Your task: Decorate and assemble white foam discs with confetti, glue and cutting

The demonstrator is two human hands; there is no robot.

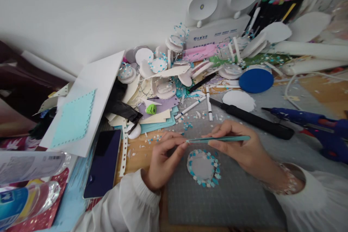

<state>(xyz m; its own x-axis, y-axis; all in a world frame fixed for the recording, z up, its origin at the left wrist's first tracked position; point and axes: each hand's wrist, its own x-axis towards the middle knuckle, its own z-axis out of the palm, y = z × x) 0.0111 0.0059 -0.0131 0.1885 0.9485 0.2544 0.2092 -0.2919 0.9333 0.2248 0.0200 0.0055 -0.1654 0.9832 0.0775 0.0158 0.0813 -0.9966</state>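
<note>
Two sleeves (127,203) — right fingers (219,146) around one teal tool (231,139), likely tweezers; left fingers (171,142) pinched at its tip — one disc (201,165) nearby

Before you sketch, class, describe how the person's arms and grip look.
The left sleeve is loose and white with a gathered cuff; the right sleeve is white too, a pale bracelet showing beyond it. Left grip and right grip are ungloved.

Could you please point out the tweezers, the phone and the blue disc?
Tweezers (231,139): head view, on the turquoise shaft.
Phone (103,164): head view, mid-screen.
Blue disc (256,80): head view, centre of its face.
</note>
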